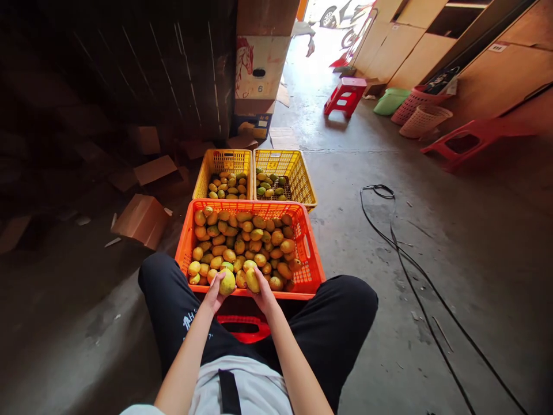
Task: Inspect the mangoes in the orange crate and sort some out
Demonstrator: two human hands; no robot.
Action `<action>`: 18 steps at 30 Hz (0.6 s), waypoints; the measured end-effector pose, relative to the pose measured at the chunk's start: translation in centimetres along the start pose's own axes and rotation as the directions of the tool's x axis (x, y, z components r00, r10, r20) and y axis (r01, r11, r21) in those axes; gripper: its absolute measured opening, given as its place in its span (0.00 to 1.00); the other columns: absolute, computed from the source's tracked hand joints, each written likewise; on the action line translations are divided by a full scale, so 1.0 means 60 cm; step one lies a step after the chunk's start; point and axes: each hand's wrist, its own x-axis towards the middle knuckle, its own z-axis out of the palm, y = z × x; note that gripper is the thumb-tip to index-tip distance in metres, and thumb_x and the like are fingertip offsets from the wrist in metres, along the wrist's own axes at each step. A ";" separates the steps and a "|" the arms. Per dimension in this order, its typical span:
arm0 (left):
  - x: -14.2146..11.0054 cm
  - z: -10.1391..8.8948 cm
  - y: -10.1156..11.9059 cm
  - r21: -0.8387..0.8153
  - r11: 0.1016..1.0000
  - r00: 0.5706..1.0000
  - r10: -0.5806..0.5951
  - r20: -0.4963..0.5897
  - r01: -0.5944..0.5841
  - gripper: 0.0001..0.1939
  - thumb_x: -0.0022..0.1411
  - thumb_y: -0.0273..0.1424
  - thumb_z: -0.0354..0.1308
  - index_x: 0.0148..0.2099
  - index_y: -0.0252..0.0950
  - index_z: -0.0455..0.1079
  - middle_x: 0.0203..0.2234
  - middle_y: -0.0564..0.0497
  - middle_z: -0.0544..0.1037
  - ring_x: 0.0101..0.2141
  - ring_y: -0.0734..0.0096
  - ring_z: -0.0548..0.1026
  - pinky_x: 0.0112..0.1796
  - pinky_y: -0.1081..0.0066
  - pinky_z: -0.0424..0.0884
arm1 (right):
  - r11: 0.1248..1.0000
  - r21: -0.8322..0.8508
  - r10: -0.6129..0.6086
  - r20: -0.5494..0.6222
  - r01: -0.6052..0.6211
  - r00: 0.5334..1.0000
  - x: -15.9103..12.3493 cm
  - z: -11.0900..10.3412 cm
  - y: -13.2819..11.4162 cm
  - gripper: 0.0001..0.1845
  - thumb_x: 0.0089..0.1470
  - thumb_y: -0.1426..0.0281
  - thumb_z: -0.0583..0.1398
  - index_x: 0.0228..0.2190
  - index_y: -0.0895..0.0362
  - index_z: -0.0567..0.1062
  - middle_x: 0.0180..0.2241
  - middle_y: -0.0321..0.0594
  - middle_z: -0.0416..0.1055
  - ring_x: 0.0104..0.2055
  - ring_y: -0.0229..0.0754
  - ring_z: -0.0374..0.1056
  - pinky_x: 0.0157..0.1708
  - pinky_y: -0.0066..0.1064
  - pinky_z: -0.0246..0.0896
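The left hand (213,297) has the left fruit (227,283), and the right hand (265,298) has the right fruit (253,280). Each fruit lies just beyond its palm and inward of it, so the pair sits between the two hands, with a small gap from one fruit to the other. Each fruit is nearest to the hand that bears it.

The right fruit is plainly longer than wide: its long axis runs mostly away from the body, the far end leaning a little to the left, the near end towards the right palm. The left fruit looks nearly round from above, so its long axis is hard to read (it may well be seen partly end-on).

The fingers of both hands are closed round the fruit, thumbs along the upper outer sides; how the other fingertips sit underneath cannot be told. Both fruits are above the near edge of the orange crate (318,275), at the person's side of it. The pile (254,233) in that crate lies straight ahead of the fingers, its pieces pointing many ways. Farther off, beyond the crate's far edge, stand the left yellow crate (202,180) and the right yellow crate (306,180), side by side, both with fruit inside
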 end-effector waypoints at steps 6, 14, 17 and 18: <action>-0.001 0.009 0.007 0.000 0.999 0.999 -0.041 0.023 0.041 0.15 0.73 0.38 0.58 0.54 0.32 0.72 0.38 0.41 0.84 0.39 0.57 0.86 0.37 0.65 0.84 | 0.990 -0.132 -0.050 -0.009 0.048 0.999 0.003 -0.003 0.009 0.27 0.37 0.57 0.78 0.36 0.53 0.75 0.28 0.35 0.79 0.26 0.42 0.74 0.26 0.31 0.67; -0.006 0.016 0.011 0.036 0.994 0.995 -0.101 0.011 0.100 0.20 0.78 0.40 0.48 0.52 0.29 0.73 0.35 0.38 0.85 0.35 0.60 0.86 0.32 0.68 0.84 | 0.986 -0.155 -0.084 -0.164 0.059 0.983 0.009 -0.004 0.009 0.22 0.38 0.52 0.70 0.31 0.53 0.75 0.24 0.34 0.76 0.24 0.44 0.73 0.22 0.31 0.65; -0.004 0.015 0.011 0.048 0.993 0.994 -0.106 -0.026 0.107 0.19 0.77 0.42 0.51 0.52 0.30 0.72 0.32 0.42 0.84 0.29 0.64 0.84 0.28 0.71 0.82 | 0.993 -0.114 -0.027 -0.175 0.007 0.984 0.007 -0.004 0.004 0.23 0.40 0.50 0.70 0.30 0.54 0.75 0.22 0.37 0.76 0.24 0.46 0.74 0.20 0.30 0.63; -0.003 0.013 0.010 0.053 0.994 0.995 -0.096 -0.035 0.098 0.19 0.76 0.43 0.54 0.52 0.30 0.72 0.31 0.43 0.84 0.27 0.65 0.83 0.27 0.71 0.82 | 0.996 -0.093 -0.005 -0.167 -0.010 0.986 0.007 -0.004 0.004 0.23 0.41 0.50 0.70 0.30 0.54 0.75 0.21 0.37 0.76 0.24 0.46 0.74 0.20 0.30 0.62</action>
